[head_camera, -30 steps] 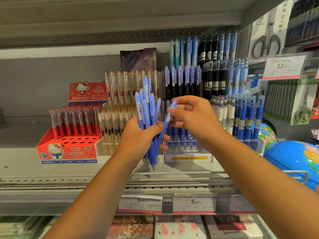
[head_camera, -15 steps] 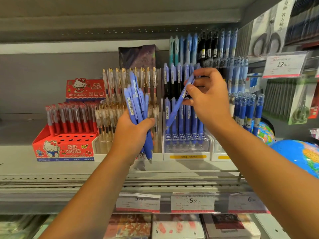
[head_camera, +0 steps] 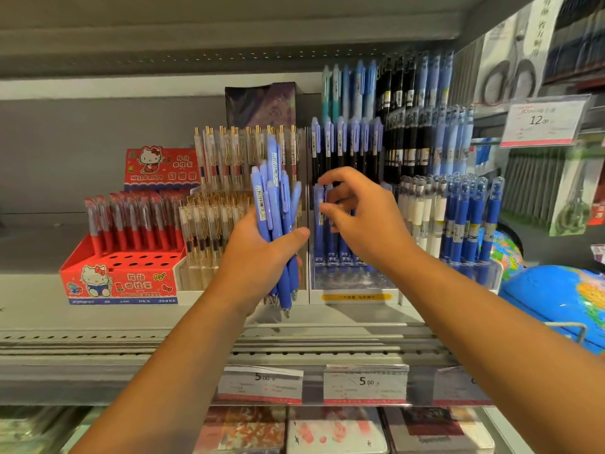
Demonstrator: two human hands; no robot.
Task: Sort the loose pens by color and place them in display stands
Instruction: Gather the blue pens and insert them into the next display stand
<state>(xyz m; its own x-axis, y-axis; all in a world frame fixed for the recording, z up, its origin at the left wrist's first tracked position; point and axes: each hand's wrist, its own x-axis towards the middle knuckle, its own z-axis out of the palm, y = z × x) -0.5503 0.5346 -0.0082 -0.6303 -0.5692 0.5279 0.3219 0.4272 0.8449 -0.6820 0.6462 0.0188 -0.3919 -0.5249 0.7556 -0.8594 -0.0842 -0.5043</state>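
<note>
The left hand [head_camera: 258, 257] gripped an upright bundle of periwinkle-blue plastic pens [head_camera: 275, 198] above the grey metal shelf [head_camera: 98, 316], while the right hand [head_camera: 366, 224], fingers curled, hovered at the matching blue pens [head_camera: 319, 237] standing in the clear plastic display stand [head_camera: 353, 283], whether pinching 1 unclear.

The right grip [head_camera: 363, 221] hides part of the lower pen row in the clear stand [head_camera: 353, 283]; whether its fingertips pinch a pen cannot be told. The left grip [head_camera: 258, 257] covers the blue pen bundle's [head_camera: 275, 198] middle. The globe [head_camera: 556, 296] is cut off at the right edge. The price tags' [head_camera: 365, 383] small print is blurred.
</note>
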